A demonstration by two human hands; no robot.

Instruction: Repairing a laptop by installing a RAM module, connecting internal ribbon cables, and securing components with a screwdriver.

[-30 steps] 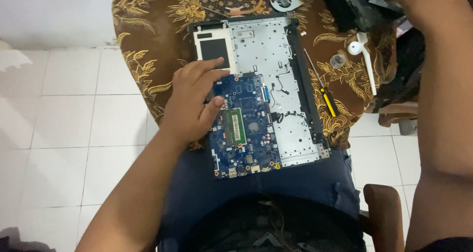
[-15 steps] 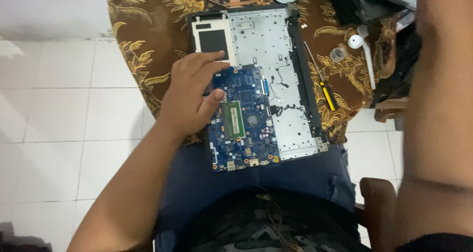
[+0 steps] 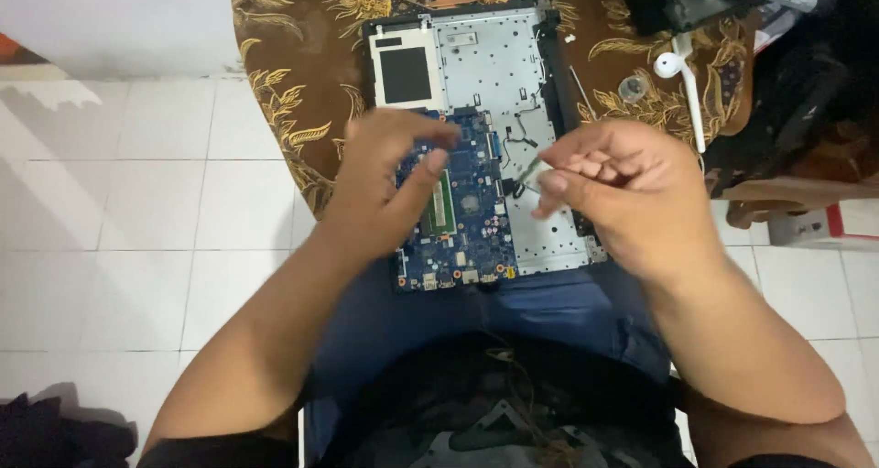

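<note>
Motherboard [image 3: 462, 202] lies on the opened laptop base [image 3: 494, 74]. Right hand [image 3: 623, 189] has now come over it, fingers pinching a small part; left hand [image 3: 389, 179], half curled, lifted slightly.

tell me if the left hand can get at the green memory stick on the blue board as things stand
Probably yes. The left hand already rests on the blue board, its thumb right beside the green memory stick, and nothing covers the stick.
</note>
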